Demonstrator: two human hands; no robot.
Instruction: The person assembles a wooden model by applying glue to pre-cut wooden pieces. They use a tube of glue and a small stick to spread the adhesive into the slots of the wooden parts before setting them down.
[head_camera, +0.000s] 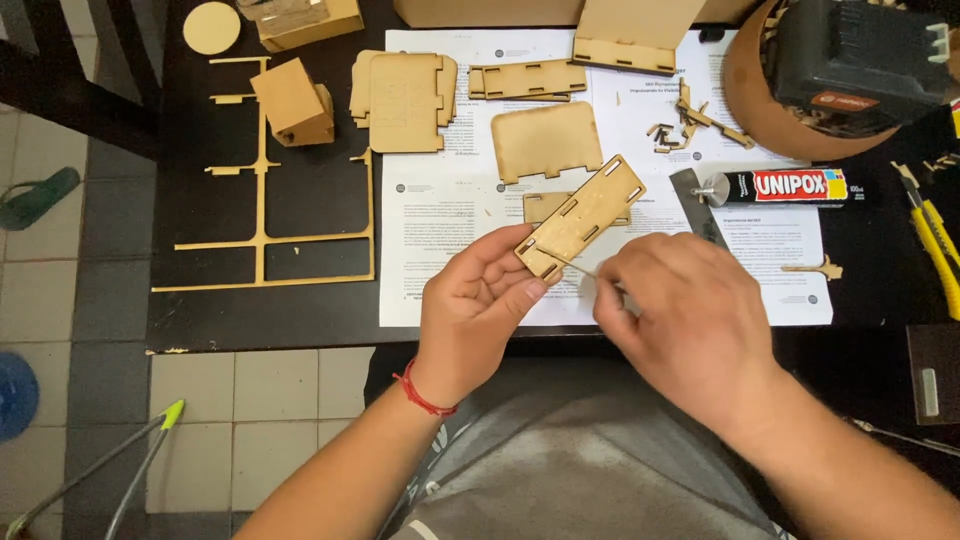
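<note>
While the left hand (480, 305) pinches a slotted panel (582, 216), the right hand (690, 315), gripping a thin stick (572, 264), could slip off its edge.

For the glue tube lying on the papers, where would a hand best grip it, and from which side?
Grip the glue tube around its flat black body, coming from above, thumb and fingers on its long edges. It lies flat, cap pointing left; the body is the widest part, clear of the right hand.
</note>
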